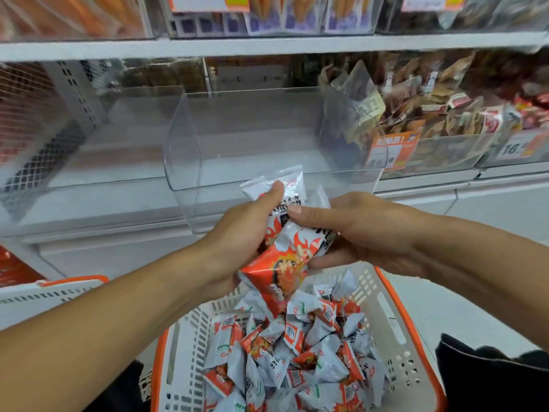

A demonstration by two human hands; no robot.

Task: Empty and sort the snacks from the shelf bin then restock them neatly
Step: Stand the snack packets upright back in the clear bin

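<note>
Gripping crinkly foil snack packets (285, 233), both hands' fingers (309, 217) curled round, above slatted plastic basket (395, 322)

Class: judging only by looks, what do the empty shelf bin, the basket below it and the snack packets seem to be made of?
Shelf bin: clear rigid plastic, glossy; you see the shelf through its walls.
Basket: white moulded plastic with slotted walls and an orange rim, matte.
Snack packets: thin printed film, probably foil-lined plastic; it crinkles and shines where both hands grip it.

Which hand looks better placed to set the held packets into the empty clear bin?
Probably the left hand: it grips most of the packets, thumb on top, directly below the clear bin. The right hand only steadies their side.
</note>
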